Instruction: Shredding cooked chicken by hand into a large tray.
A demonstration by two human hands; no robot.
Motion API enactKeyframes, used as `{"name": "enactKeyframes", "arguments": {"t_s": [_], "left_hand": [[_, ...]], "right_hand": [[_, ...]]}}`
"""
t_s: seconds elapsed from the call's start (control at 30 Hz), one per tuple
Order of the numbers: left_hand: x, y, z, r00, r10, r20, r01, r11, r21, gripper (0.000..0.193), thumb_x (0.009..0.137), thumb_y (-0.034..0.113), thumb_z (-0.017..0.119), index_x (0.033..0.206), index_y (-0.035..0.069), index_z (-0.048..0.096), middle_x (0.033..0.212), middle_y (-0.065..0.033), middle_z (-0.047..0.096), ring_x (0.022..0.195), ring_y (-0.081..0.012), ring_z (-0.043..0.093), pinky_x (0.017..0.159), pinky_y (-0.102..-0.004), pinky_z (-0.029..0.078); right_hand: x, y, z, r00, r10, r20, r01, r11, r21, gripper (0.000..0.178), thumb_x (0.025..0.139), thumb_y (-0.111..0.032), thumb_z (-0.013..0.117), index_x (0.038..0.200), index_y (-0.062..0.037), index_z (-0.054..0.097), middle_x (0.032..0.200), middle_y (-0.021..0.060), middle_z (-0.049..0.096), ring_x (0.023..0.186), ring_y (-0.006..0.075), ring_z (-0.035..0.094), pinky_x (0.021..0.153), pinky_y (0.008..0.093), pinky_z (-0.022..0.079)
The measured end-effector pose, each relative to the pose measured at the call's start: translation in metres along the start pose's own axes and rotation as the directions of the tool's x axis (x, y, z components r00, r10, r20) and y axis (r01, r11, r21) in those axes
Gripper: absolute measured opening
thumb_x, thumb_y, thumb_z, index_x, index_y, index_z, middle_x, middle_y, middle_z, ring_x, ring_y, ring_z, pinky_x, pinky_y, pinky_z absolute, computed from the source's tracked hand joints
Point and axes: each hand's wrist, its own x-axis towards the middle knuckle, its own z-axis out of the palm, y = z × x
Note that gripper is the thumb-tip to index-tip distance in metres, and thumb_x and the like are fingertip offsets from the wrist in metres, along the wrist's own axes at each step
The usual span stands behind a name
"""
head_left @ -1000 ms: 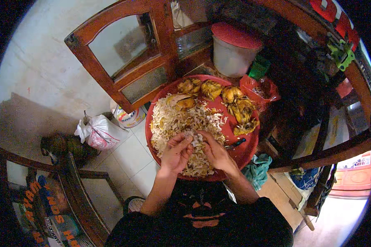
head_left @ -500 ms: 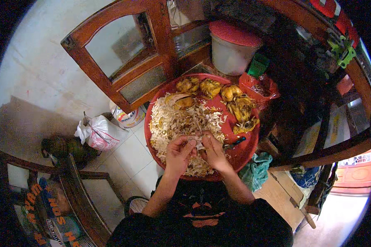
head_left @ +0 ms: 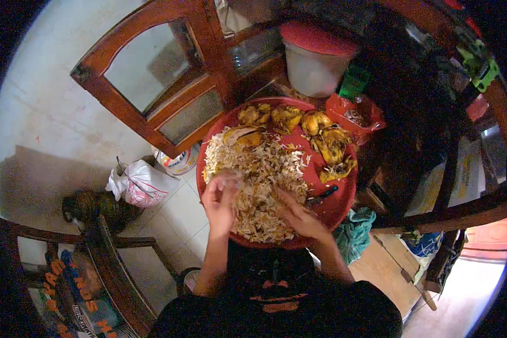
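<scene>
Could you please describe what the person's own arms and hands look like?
The left hand and right hand are bare, with no gloves. Both forearms are uncovered, and I see no watch or band at either wrist. Black sleeves cover the upper arms, part of a black top with a pinkish-orange print. Finger details are blurred.

Hands [head_left: 218, 204] apart, blurred; forearms [head_left: 213, 262] extended forward.

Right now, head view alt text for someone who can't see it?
Left hand, blurred, and right hand are apart over a heap of shredded meat on a round red tray. Cooked chicken pieces lie along its far and right sides; a red-lidded bucket stands behind.
</scene>
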Motion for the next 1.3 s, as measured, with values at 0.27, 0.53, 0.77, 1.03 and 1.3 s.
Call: {"name": "enactKeyframes", "arguments": {"t_s": [0.27, 0.53, 0.77, 1.03, 1.3], "left_hand": [[0.063, -0.028, 0.068, 0.991, -0.134, 0.008, 0.130, 0.974, 0.183, 0.019, 0.085, 0.001, 0.052, 0.104, 0.002, 0.055, 0.098, -0.0045, 0.060, 0.087, -0.0117, 0.056, 0.078, -0.0250, 0.044], [0.138, -0.063, 0.274, 0.770, 0.456, 0.446, -0.442, 0.886, -0.142, 0.024, 0.079, 0.006, 0.060, 0.102, 0.000, 0.056, 0.092, -0.0131, 0.063, 0.084, -0.0207, 0.061, 0.077, -0.0304, 0.048], [0.109, -0.102, 0.312, 0.663, -0.043, 0.747, -0.257, 0.924, 0.282, 0.016, 0.072, 0.014, 0.062, 0.086, 0.007, 0.065, 0.095, -0.0174, 0.063, 0.089, -0.0332, 0.059, 0.079, -0.0395, 0.047], [0.124, -0.122, 0.343, 0.788, 0.403, 0.467, -0.584, 0.728, 0.358, 0.017, 0.072, 0.020, 0.061, 0.086, 0.013, 0.068, 0.128, -0.0301, 0.034, 0.119, -0.0457, 0.030, 0.099, -0.0499, 0.028], [0.188, -0.256, 0.338, 0.741, 0.223, 0.634, -0.636, 0.536, 0.555, 0.040, 0.074, 0.039, 0.059, 0.088, 0.002, 0.063, 0.089, -0.0230, 0.054, 0.084, -0.0398, 0.053, 0.078, -0.0454, 0.044]], "right_hand": [[-0.042, 0.006, -0.129, 0.868, 0.386, -0.313, -0.096, 0.749, 0.656, 0.035, 0.086, -0.026, 0.058, 0.115, -0.0080, 0.054, 0.063, -0.0010, 0.055, 0.053, 0.0083, 0.052, 0.047, 0.0233, 0.043], [-0.030, 0.041, -0.166, 0.366, 0.415, -0.833, 0.229, 0.827, 0.513, 0.039, 0.087, -0.015, 0.055, 0.124, -0.0092, 0.045, 0.061, -0.0007, 0.052, 0.038, 0.0026, 0.033, 0.035, 0.0188, 0.026], [-0.055, 0.070, -0.168, 0.422, 0.465, -0.778, 0.163, 0.806, 0.570, 0.031, 0.084, -0.005, 0.053, 0.115, -0.0032, 0.051, 0.101, 0.0014, 0.065, 0.049, 0.0013, 0.040, 0.045, 0.0177, 0.038], [0.002, 0.070, -0.238, 0.469, 0.186, -0.863, -0.008, 0.979, 0.206, 0.022, 0.082, -0.009, 0.057, 0.102, -0.0028, 0.060, 0.092, 0.0059, 0.065, 0.077, 0.0129, 0.059, 0.069, 0.0264, 0.047], [0.133, 0.218, -0.284, 0.585, 0.055, -0.809, -0.382, 0.899, -0.215, 0.055, 0.073, -0.031, 0.066, 0.119, -0.0049, 0.050, 0.104, 0.0197, 0.059, 0.091, 0.0299, 0.059, 0.082, 0.0383, 0.046]]}}
